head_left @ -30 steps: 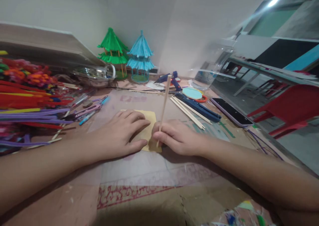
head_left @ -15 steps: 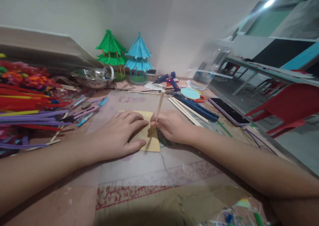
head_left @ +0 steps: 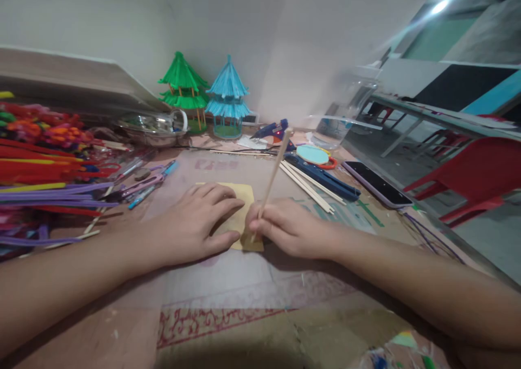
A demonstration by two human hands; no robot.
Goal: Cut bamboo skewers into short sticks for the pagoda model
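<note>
A yellow sheet (head_left: 249, 195), paper or sandpaper, lies in front of me on a translucent plastic cover (head_left: 228, 282). My left hand (head_left: 203, 217) rests flat on its left part, fingers spread. In a pinch, my right hand (head_left: 288, 225) grips a thin wooden stick (head_left: 273, 176), whose upper end leans to the right. The stick's lower end is at the sheet near its right edge. Several similar pale sticks (head_left: 307, 187) lie beyond my right hand, beside a dark blue tool (head_left: 325, 176) that looks like a cutter.
Colourful pipe cleaners (head_left: 44, 190) fill the left side. A green model pavilion (head_left: 183, 87) and a blue one (head_left: 228, 97) stand by the wall. A glue gun (head_left: 268, 130), a light-blue disc (head_left: 312, 153), a clear container (head_left: 337, 114) and a phone (head_left: 376, 183) sit towards the back and right.
My right hand has moved down towards me along the yellow sheet. The stick has gone from nearly upright to leaning right. My left hand stays in place on the sheet.
</note>
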